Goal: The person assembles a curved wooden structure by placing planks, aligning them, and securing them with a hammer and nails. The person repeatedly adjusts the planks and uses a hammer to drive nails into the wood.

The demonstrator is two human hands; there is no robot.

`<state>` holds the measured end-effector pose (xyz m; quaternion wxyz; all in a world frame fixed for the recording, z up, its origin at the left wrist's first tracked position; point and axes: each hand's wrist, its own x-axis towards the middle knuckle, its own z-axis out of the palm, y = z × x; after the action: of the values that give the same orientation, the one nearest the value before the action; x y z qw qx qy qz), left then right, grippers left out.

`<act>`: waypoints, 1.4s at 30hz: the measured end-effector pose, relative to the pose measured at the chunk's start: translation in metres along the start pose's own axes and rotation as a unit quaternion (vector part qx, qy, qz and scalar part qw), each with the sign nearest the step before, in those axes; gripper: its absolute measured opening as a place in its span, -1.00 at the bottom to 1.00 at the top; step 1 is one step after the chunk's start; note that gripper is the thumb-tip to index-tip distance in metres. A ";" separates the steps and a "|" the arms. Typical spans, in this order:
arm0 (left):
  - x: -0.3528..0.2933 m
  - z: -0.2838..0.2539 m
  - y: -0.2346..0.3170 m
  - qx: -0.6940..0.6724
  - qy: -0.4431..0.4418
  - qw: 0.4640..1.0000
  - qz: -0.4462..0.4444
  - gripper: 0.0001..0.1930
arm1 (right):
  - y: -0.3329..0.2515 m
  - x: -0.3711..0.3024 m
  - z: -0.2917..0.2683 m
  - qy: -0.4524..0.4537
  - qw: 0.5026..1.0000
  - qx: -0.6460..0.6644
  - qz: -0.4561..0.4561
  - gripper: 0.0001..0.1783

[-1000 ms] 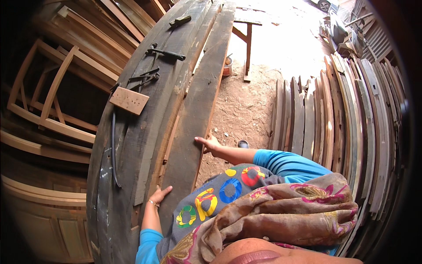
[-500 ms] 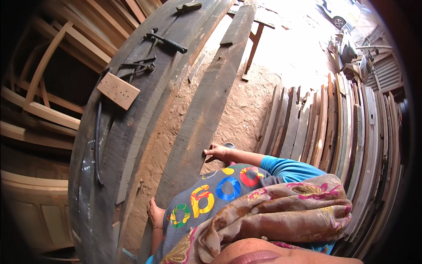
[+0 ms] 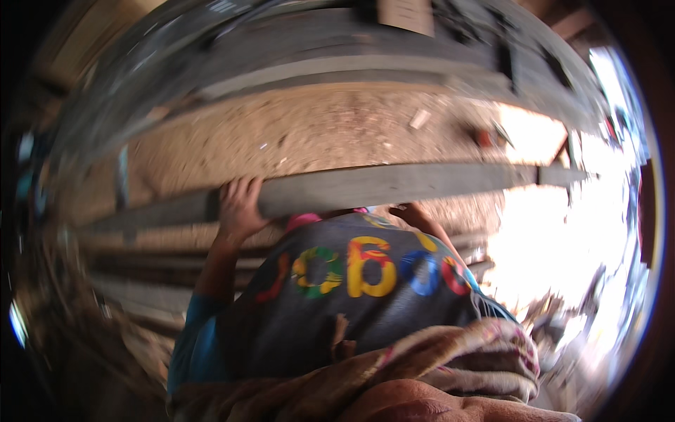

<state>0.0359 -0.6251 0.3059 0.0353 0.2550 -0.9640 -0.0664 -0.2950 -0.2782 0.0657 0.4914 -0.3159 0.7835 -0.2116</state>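
A long grey wooden plank (image 3: pixel 394 184) runs across in front of my body, from the left side to the bright area on the right. My left hand (image 3: pixel 241 209) grips it left of the middle, with the fingers laid over the top and the thumb by the near edge. Against the near edge, further right, is my right hand (image 3: pixel 416 216). Its fingers are partly hidden under the plank, and it appears to hold that edge. My printed dark shirt touches or nearly touches the plank between the hands.
Beyond a strip of brown ground (image 3: pixel 330 130) lies a broad dark timber bench (image 3: pixel 302 56), bearing a wooden block (image 3: pixel 406 15) and blurred dark tools. A small reddish thing (image 3: pixel 484 137) sits on the ground. Stacked boards (image 3: pixel 162 292) lie behind me at left.
The view has swung round, so the plank now runs crosswise instead of away from me. My left hand's fingers now show over its top. Both hands stay at the plank.
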 end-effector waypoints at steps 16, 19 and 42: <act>-0.066 0.034 0.012 -0.088 0.409 0.900 -0.122 0.06 | -0.221 -0.085 -0.170 -0.075 0.957 -0.243 -0.140 -0.23; -0.097 0.124 0.002 -0.261 0.549 0.686 -0.400 0.07 | -0.272 -0.087 -0.141 0.124 0.868 -0.338 -0.342 0.02; 0.012 0.124 -0.085 -0.738 0.251 0.223 -0.586 -0.35 | -0.294 -0.032 -0.115 0.111 0.869 -0.376 -0.301 -0.31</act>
<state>0.0540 -0.6907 0.1710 0.3986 0.6124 -0.0080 -0.6827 -0.3041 -0.4617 0.3238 0.1577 -0.6720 0.7199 -0.0726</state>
